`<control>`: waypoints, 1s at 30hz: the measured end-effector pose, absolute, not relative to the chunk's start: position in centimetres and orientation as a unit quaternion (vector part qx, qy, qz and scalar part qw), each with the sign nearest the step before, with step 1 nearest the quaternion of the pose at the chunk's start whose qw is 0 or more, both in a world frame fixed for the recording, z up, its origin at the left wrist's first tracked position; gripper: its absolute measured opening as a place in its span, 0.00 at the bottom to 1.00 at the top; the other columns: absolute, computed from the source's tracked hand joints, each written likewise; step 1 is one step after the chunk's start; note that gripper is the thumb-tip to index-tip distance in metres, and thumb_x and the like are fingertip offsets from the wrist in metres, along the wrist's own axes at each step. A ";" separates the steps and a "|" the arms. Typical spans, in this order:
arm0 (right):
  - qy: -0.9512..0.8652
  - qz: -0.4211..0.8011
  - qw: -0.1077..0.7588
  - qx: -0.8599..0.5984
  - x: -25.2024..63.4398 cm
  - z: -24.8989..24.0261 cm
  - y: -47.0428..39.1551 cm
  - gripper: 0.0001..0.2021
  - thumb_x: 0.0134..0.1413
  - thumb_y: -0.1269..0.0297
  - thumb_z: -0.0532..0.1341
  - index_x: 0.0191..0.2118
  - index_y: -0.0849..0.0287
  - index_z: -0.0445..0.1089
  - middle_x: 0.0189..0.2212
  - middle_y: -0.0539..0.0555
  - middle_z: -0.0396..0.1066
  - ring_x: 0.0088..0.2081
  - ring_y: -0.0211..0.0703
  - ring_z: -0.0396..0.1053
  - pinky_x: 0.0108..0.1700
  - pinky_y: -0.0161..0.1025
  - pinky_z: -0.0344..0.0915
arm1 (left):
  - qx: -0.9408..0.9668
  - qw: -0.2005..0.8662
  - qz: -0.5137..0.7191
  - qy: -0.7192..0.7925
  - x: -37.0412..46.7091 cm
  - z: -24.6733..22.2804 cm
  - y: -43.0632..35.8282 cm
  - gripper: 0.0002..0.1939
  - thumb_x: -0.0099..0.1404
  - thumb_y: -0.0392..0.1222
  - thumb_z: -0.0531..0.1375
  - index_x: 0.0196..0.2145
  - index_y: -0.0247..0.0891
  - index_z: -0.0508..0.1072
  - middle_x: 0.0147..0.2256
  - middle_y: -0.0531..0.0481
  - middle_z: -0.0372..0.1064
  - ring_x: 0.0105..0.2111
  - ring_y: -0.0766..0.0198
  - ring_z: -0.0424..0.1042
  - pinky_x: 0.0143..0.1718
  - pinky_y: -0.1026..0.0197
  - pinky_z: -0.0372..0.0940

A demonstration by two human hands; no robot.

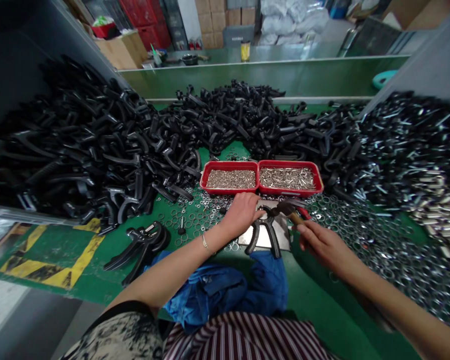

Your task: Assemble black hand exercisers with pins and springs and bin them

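My right hand [318,245] is wrapped round the wooden handle of a hammer [295,218], whose dark head is over the right side of a black spring clamp [273,240]. The clamp lies on a bare metal plate [243,239], jaws away from me and its two handles pointing towards me. My left hand [243,212] is closed at the clamp's upper left, thumb against it; the fingertips are partly hidden. Beyond my hands stand two red trays, the left tray [228,191] with tiny metal parts, the right tray [290,192] with short pins.
Black clamp parts [225,120] are heaped at the back and left. Metal rings [382,250] and a pile of pins [438,205] spread at right. Another assembled clamp [144,247] lies at left. Blue cloth [217,290] lies at the front edge.
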State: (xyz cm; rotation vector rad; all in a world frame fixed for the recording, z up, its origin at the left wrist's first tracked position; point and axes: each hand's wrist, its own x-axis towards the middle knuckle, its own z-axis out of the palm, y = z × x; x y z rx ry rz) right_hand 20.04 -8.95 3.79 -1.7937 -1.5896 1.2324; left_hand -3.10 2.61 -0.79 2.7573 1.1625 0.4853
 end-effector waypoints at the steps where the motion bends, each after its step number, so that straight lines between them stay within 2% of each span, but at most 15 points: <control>1: -0.608 0.414 0.208 -0.645 20.1 4.5 -8.7 0.19 0.66 0.46 0.49 0.33 0.55 0.64 0.24 0.49 0.68 0.22 0.39 0.64 0.23 0.35 0.58 | 0.899 0.063 0.179 0.396 -3.4 -0.6 1.8 0.18 0.73 0.49 0.53 0.49 0.31 0.69 0.46 0.40 0.70 0.48 0.53 0.67 0.51 0.52 0.61; 5: -0.693 0.273 0.234 -0.625 19.4 6.6 -7.1 0.19 0.69 0.50 0.45 0.37 0.55 0.65 0.28 0.53 0.71 0.28 0.43 0.69 0.32 0.38 0.61 | 0.921 0.068 0.169 0.344 -4.4 -0.3 -1.8 0.17 0.74 0.47 0.49 0.48 0.32 0.70 0.49 0.41 0.70 0.51 0.53 0.66 0.55 0.50 0.60; 7: -0.716 0.230 0.192 -0.630 18.7 6.7 -5.9 0.18 0.69 0.51 0.45 0.38 0.56 0.64 0.29 0.55 0.72 0.29 0.45 0.69 0.33 0.39 0.61 | 0.933 0.059 0.145 0.324 -4.5 -0.5 -2.8 0.18 0.74 0.47 0.50 0.49 0.31 0.70 0.49 0.40 0.70 0.51 0.52 0.66 0.56 0.49 0.60; 10: -0.734 0.255 0.079 -0.624 18.2 5.9 -4.2 0.16 0.68 0.52 0.47 0.35 0.56 0.63 0.28 0.55 0.71 0.29 0.47 0.70 0.31 0.38 0.60 | 0.934 0.050 0.121 0.333 -4.3 -0.9 -3.2 0.18 0.73 0.46 0.51 0.50 0.30 0.70 0.48 0.40 0.70 0.51 0.51 0.66 0.56 0.49 0.61; 14: -0.740 0.254 0.110 -0.613 18.4 5.4 -3.5 0.20 0.70 0.51 0.42 0.35 0.56 0.63 0.28 0.54 0.72 0.30 0.45 0.71 0.33 0.37 0.60 | 0.931 0.055 0.122 0.341 -4.1 -1.0 -3.0 0.17 0.74 0.45 0.51 0.49 0.30 0.70 0.48 0.39 0.69 0.52 0.51 0.66 0.56 0.49 0.60; 17: -0.747 0.199 0.054 -0.633 18.6 5.2 -3.6 0.18 0.70 0.52 0.44 0.37 0.57 0.64 0.30 0.57 0.73 0.31 0.47 0.72 0.33 0.38 0.60 | 0.927 0.062 0.119 0.349 -4.0 -0.9 -3.1 0.16 0.74 0.44 0.51 0.48 0.31 0.71 0.48 0.40 0.69 0.51 0.51 0.66 0.55 0.49 0.61; 19: -0.752 0.214 0.024 -0.623 18.6 5.1 -3.5 0.18 0.70 0.52 0.45 0.37 0.57 0.64 0.30 0.57 0.73 0.30 0.47 0.72 0.32 0.38 0.59 | 0.926 0.067 0.114 0.354 -4.0 -0.7 -3.2 0.16 0.74 0.44 0.50 0.49 0.31 0.70 0.47 0.40 0.69 0.51 0.51 0.66 0.55 0.50 0.61; 22: -0.756 0.224 0.057 -0.612 18.5 4.9 -3.2 0.20 0.70 0.51 0.43 0.38 0.57 0.64 0.30 0.56 0.73 0.31 0.46 0.72 0.33 0.37 0.60 | 0.923 0.072 0.119 0.358 -3.9 -0.6 -3.4 0.16 0.74 0.43 0.50 0.49 0.30 0.70 0.48 0.40 0.69 0.52 0.51 0.65 0.56 0.50 0.60; 25: -0.752 0.182 0.030 -0.633 18.4 4.9 -3.3 0.18 0.70 0.52 0.44 0.40 0.58 0.64 0.33 0.59 0.73 0.32 0.49 0.73 0.33 0.38 0.60 | 0.919 0.082 0.129 0.364 -3.9 -0.3 -3.6 0.15 0.74 0.43 0.50 0.50 0.32 0.69 0.48 0.40 0.69 0.52 0.52 0.64 0.56 0.50 0.59; 27: -0.755 0.202 0.018 -0.623 18.4 5.2 -3.8 0.17 0.69 0.52 0.45 0.38 0.57 0.64 0.32 0.58 0.73 0.32 0.48 0.73 0.33 0.38 0.60 | 0.908 0.086 0.135 0.388 -4.1 0.1 -4.0 0.16 0.73 0.46 0.52 0.49 0.32 0.69 0.47 0.40 0.68 0.51 0.51 0.65 0.54 0.49 0.61; 30: -0.762 0.239 0.064 -0.599 18.8 5.3 -5.7 0.19 0.70 0.51 0.43 0.37 0.55 0.63 0.30 0.55 0.73 0.32 0.46 0.73 0.33 0.37 0.62 | 0.871 0.075 0.125 0.470 -4.3 0.5 -4.9 0.23 0.69 0.57 0.55 0.45 0.31 0.70 0.44 0.37 0.69 0.47 0.47 0.67 0.49 0.45 0.63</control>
